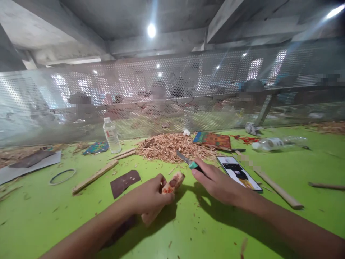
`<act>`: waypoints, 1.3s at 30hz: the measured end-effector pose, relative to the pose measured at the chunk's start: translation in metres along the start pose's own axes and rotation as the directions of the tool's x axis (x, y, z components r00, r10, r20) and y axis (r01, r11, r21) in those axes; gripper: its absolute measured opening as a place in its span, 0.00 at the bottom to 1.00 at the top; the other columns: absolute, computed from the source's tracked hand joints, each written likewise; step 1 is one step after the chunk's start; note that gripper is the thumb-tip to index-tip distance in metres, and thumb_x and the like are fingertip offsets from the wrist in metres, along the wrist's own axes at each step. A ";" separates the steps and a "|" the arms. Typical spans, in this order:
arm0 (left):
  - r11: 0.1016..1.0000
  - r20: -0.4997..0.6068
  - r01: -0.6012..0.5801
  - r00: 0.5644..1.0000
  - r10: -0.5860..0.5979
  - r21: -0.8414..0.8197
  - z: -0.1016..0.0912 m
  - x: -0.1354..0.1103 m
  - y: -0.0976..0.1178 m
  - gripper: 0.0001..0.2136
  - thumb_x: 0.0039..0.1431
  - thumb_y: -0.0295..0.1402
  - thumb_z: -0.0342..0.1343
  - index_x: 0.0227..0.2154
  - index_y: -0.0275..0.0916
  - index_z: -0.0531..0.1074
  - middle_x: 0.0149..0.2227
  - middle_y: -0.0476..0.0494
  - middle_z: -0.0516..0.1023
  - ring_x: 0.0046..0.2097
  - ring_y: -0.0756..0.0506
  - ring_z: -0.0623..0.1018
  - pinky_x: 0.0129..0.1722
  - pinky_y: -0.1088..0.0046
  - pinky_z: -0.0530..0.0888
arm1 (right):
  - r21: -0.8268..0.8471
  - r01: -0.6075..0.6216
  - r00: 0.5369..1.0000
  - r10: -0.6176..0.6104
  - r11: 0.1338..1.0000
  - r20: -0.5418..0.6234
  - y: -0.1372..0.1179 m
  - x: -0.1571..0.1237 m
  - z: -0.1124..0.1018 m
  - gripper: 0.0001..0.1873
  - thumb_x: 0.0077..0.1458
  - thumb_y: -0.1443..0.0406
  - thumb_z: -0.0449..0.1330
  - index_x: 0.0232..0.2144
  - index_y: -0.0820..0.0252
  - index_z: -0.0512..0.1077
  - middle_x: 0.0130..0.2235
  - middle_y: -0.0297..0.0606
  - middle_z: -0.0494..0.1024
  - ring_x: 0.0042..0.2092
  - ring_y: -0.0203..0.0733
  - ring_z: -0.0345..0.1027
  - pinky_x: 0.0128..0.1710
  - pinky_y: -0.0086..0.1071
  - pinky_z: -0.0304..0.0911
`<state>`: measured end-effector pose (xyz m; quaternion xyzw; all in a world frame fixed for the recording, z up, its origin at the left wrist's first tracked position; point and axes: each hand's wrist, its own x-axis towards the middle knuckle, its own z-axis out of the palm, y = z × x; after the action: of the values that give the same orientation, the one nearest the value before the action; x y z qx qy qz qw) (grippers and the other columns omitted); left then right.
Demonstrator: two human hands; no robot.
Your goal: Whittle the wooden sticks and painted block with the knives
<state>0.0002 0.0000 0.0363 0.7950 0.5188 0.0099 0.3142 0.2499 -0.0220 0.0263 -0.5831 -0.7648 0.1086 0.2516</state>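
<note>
Wood piece: a pale, stubby block of wood (167, 194) with red marks and a dark hollow near its upper end, lying low over the green bench (188, 230) in the near middle, tilted up toward the right.
Left hand: the left hand (151, 196) is clenched around the middle of the wood piece, fingers wrapped over its top; the lower end sticks out below the fist.
Right hand: the right hand (218, 181) lies palm down just right of the wood piece, fingers closed over the teal handle of a knife (187, 160); the grey blade points away to the upper left.
Near the hands: a phone (238, 172) with a lit screen lies just right of the right hand; a dark sheet of sandpaper (124, 182) lies left of the left hand.
Further back: a heap of wood shavings (169, 145), a clear water bottle (111, 135) standing upright, a second bottle (279, 143) on its side, a patterned cloth (214, 140), wooden sticks (94, 177) and a thin ring (62, 176).
Hard to make out: the knife handle is mostly covered by the fingers; part of the wood piece is hidden inside the fist; the people behind the perforated screen (188, 93) are only blurred shapes.
</note>
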 end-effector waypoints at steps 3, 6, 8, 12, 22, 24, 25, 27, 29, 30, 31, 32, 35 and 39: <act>0.892 0.179 -0.010 0.978 0.102 -0.452 0.009 0.006 -0.005 0.17 0.62 0.47 0.51 0.46 0.41 0.60 0.32 0.48 0.76 0.28 0.48 0.77 0.27 0.72 0.72 | 0.063 0.022 0.999 -0.023 0.998 0.022 0.000 -0.003 -0.001 0.26 0.70 0.52 0.43 0.57 0.57 0.69 0.50 0.50 0.80 0.51 0.54 0.74 0.46 0.39 0.66; 0.587 0.179 0.040 0.967 0.181 -0.809 0.024 0.009 -0.005 0.14 0.61 0.41 0.55 0.43 0.40 0.62 0.27 0.54 0.69 0.20 0.55 0.68 0.18 0.80 0.64 | 0.103 0.064 0.997 -0.069 0.993 0.047 0.000 -0.002 -0.001 0.22 0.71 0.54 0.42 0.50 0.58 0.69 0.44 0.47 0.80 0.44 0.51 0.74 0.40 0.38 0.65; 0.496 0.127 0.025 0.977 0.172 -0.868 0.032 0.010 -0.004 0.11 0.58 0.37 0.56 0.40 0.39 0.63 0.26 0.55 0.68 0.19 0.55 0.68 0.17 0.81 0.64 | 0.115 0.105 0.991 -0.113 0.988 0.066 0.000 -0.002 0.000 0.19 0.71 0.55 0.43 0.45 0.58 0.69 0.38 0.43 0.79 0.39 0.48 0.72 0.36 0.36 0.62; 0.397 0.068 -0.001 0.985 0.160 -0.918 0.039 0.012 -0.002 0.09 0.55 0.32 0.55 0.37 0.40 0.62 0.29 0.53 0.68 0.24 0.54 0.71 0.21 0.79 0.72 | 0.096 0.156 0.979 -0.167 0.983 0.118 0.001 0.000 0.002 0.17 0.72 0.55 0.45 0.41 0.57 0.68 0.32 0.38 0.75 0.33 0.44 0.68 0.31 0.33 0.56; 0.453 0.036 -0.046 0.984 0.172 -0.890 0.042 0.014 -0.008 0.22 0.57 0.46 0.66 0.43 0.39 0.62 0.21 0.57 0.67 0.18 0.56 0.66 0.18 0.83 0.65 | 0.087 0.188 0.954 -0.203 0.978 0.221 -0.001 0.000 0.014 0.08 0.65 0.61 0.52 0.36 0.56 0.67 0.29 0.33 0.73 0.29 0.39 0.62 0.30 0.31 0.51; 0.458 0.015 -0.068 0.984 0.175 -0.886 0.044 0.014 -0.008 0.27 0.54 0.52 0.67 0.43 0.39 0.63 0.21 0.57 0.67 0.18 0.56 0.65 0.17 0.83 0.66 | 0.116 0.225 0.937 -0.247 0.967 0.246 -0.004 -0.002 0.013 0.05 0.63 0.63 0.53 0.34 0.56 0.67 0.29 0.32 0.72 0.28 0.38 0.60 0.29 0.31 0.51; 0.460 0.006 -0.080 0.983 0.182 -0.884 0.045 0.015 -0.007 0.28 0.52 0.54 0.68 0.42 0.38 0.64 0.20 0.57 0.66 0.18 0.56 0.64 0.17 0.83 0.66 | 0.129 0.242 0.927 -0.269 0.962 0.263 -0.006 -0.004 0.012 0.05 0.62 0.63 0.54 0.34 0.56 0.67 0.28 0.31 0.72 0.28 0.37 0.59 0.29 0.31 0.51; 0.476 -0.003 -0.101 0.979 0.203 -0.874 0.046 0.015 -0.006 0.29 0.49 0.57 0.68 0.38 0.38 0.65 0.19 0.58 0.65 0.18 0.56 0.63 0.17 0.83 0.66 | 0.139 0.269 0.912 -0.298 0.953 0.282 -0.009 -0.006 0.010 0.03 0.60 0.64 0.54 0.33 0.55 0.66 0.28 0.31 0.72 0.27 0.36 0.57 0.28 0.31 0.50; 0.499 -0.015 -0.120 0.978 0.209 -0.858 0.047 0.015 -0.004 0.28 0.49 0.57 0.68 0.34 0.39 0.65 0.18 0.58 0.63 0.18 0.56 0.62 0.16 0.83 0.65 | 0.133 0.280 0.908 -0.307 0.951 0.283 -0.011 -0.008 0.009 0.03 0.59 0.65 0.55 0.32 0.55 0.67 0.28 0.30 0.72 0.27 0.36 0.56 0.28 0.31 0.50; 0.507 -0.020 -0.125 0.978 0.206 -0.853 0.048 0.016 -0.004 0.27 0.49 0.57 0.68 0.33 0.39 0.64 0.17 0.58 0.63 0.17 0.56 0.62 0.15 0.83 0.65 | 0.128 0.282 0.909 -0.308 0.951 0.282 -0.011 -0.008 0.009 0.02 0.58 0.65 0.55 0.32 0.55 0.67 0.28 0.31 0.72 0.27 0.36 0.56 0.28 0.31 0.50; 0.510 -0.030 -0.130 0.979 0.200 -0.851 0.048 0.016 -0.003 0.27 0.49 0.57 0.68 0.33 0.40 0.64 0.17 0.59 0.63 0.16 0.56 0.61 0.14 0.83 0.64 | 0.124 0.284 0.908 -0.308 0.951 0.283 -0.012 -0.009 0.009 0.02 0.58 0.65 0.54 0.33 0.55 0.67 0.28 0.31 0.72 0.27 0.36 0.56 0.28 0.31 0.51; 0.508 -0.042 -0.136 0.981 0.192 -0.850 0.049 0.016 -0.002 0.27 0.49 0.56 0.69 0.34 0.40 0.63 0.16 0.60 0.63 0.16 0.56 0.61 0.14 0.83 0.64 | 0.121 0.285 0.907 -0.309 0.951 0.287 -0.012 -0.009 0.009 0.02 0.58 0.66 0.55 0.33 0.55 0.68 0.28 0.31 0.73 0.27 0.36 0.56 0.28 0.31 0.51; 0.503 -0.057 -0.141 0.982 0.179 -0.853 0.051 0.017 -0.002 0.28 0.48 0.55 0.70 0.37 0.41 0.63 0.17 0.61 0.63 0.16 0.56 0.61 0.14 0.82 0.64 | 0.110 0.302 0.900 -0.321 0.947 0.295 -0.011 -0.010 0.009 0.03 0.57 0.66 0.55 0.34 0.55 0.69 0.29 0.32 0.74 0.27 0.37 0.58 0.29 0.31 0.53; 0.499 -0.074 -0.150 0.983 0.168 -0.853 0.053 0.016 -0.003 0.27 0.49 0.53 0.70 0.37 0.41 0.63 0.17 0.62 0.63 0.16 0.56 0.60 0.13 0.82 0.63 | 0.064 0.318 0.901 -0.323 0.946 0.290 -0.012 -0.011 0.011 0.04 0.57 0.66 0.54 0.35 0.55 0.69 0.31 0.34 0.77 0.28 0.38 0.62 0.29 0.31 0.53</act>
<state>0.0237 -0.0115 -0.0129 0.5814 0.3683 0.2853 0.6670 0.2368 -0.0343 0.0198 -0.4245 -0.8784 0.1576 0.1529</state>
